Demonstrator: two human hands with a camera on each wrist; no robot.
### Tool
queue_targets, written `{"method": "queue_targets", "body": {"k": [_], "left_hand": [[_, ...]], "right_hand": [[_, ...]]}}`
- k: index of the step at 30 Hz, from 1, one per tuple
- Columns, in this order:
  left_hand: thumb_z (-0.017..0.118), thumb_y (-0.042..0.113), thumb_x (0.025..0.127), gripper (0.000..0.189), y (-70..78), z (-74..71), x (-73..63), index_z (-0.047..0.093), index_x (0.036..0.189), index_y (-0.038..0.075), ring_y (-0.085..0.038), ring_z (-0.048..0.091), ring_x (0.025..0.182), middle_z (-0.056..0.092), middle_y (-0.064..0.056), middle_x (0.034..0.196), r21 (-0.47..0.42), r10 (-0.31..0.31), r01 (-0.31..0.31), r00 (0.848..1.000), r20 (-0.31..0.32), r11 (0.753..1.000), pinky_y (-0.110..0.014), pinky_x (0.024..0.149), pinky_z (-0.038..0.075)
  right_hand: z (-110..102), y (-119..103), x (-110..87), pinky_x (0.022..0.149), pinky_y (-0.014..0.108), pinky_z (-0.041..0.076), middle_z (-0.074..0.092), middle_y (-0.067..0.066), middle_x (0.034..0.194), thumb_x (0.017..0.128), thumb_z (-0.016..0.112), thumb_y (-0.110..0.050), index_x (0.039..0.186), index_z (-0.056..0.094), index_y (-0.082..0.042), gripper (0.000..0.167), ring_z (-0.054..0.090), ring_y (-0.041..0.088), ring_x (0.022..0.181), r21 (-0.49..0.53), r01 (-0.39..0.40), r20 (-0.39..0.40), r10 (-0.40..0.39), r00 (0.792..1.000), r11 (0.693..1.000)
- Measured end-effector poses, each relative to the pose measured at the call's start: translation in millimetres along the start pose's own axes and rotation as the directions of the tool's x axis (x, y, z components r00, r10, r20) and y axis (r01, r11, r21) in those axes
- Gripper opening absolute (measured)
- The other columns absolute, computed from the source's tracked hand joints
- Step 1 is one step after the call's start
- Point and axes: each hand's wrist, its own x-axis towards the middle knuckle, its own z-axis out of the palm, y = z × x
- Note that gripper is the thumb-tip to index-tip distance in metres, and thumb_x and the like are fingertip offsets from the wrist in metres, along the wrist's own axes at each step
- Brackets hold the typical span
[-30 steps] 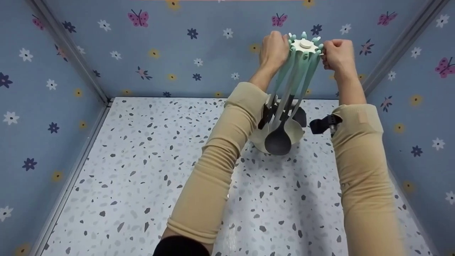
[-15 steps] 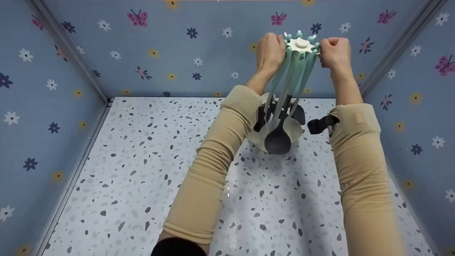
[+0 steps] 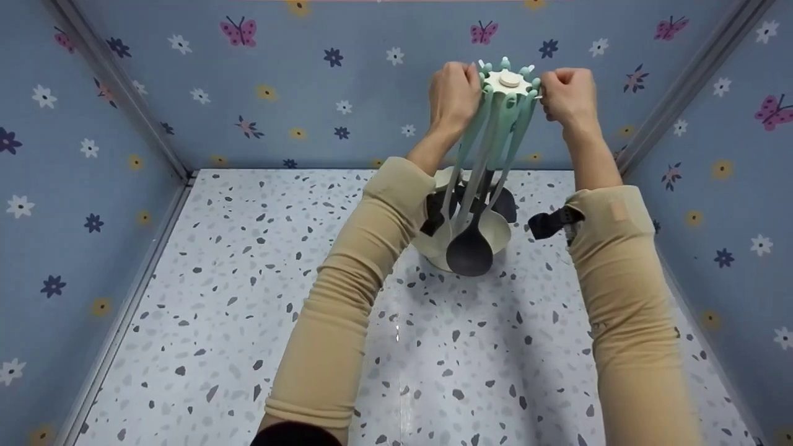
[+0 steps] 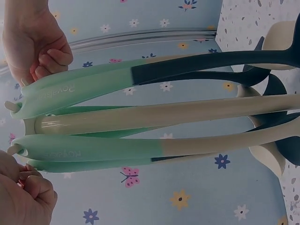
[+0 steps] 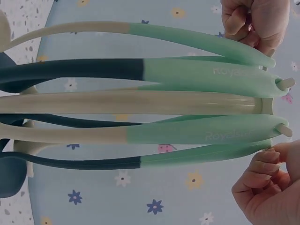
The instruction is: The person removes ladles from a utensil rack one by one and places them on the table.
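Observation:
A cream kitchen utensil stand [image 3: 509, 79] with a round hooked top holds several utensils hanging by mint-green handles. My left hand [image 3: 455, 96] pinches the left edge of that top, beside a handle end. On the opposite edge my right hand [image 3: 570, 93] pinches in the same way, fingers curled. In both wrist views, the exact spot under the fingertips is partly hidden. A black ladle [image 3: 469, 251] hangs at the front, a cream ladle [image 3: 495, 230] to its right. Behind them are a black utensil head [image 3: 503, 205] and other black and cream heads, partly covered by the left sleeve.
The stand's cream round base [image 3: 437, 257] is over a white speckled tabletop [image 3: 260, 297]. A blue flowered back wall [image 3: 347, 80] rises close behind the hands. Similar panels flank both sides, with metal strips [image 3: 130, 105] at the corners. A black wrist camera [image 3: 554, 222] juts from the right sleeve.
Both hands and the utensil stand have shifted left together, the base and ladles with them, and slightly toward me. The pinching grip at both sides looks the same.

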Motion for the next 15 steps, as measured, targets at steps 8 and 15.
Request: {"method": "queue_targets", "body": {"k": [8, 15], "left_hand": [[0.041, 0.012, 0.094, 0.040, -12.4, -17.7, -8.6, 0.035, 0.054, 0.013, -0.005, 0.031, 0.046, 0.032, 0.003, 0.051, -0.058, 0.020, -0.022, 0.999, -0.036, 0.998, -0.019, 0.046, 0.024], [0.041, 0.012, 0.094, 0.038, -18.5, -29.4, -17.8, 0.039, 0.056, 0.012, -0.006, 0.034, 0.047, 0.035, 0.002, 0.052, -0.098, 0.027, -0.033, 0.998, -0.062, 0.995, -0.019, 0.046, 0.025]], "right_hand": [[15.1, -4.5, -9.5, 0.037, 0.018, 0.028, 0.038, -0.002, 0.049, 0.088, 0.041, -0.008, 0.052, 0.040, -0.010, 0.036, 0.034, 0.008, 0.041, 0.012, 0.049, 0.039, -0.049, 0.998, 0.999], [24.0, -5.1, -18.2, 0.038, 0.017, 0.028, 0.037, -0.001, 0.051, 0.089, 0.043, -0.009, 0.054, 0.041, -0.010, 0.036, 0.033, 0.008, 0.043, 0.044, 0.089, 0.073, -0.092, 0.993, 0.995]]}}
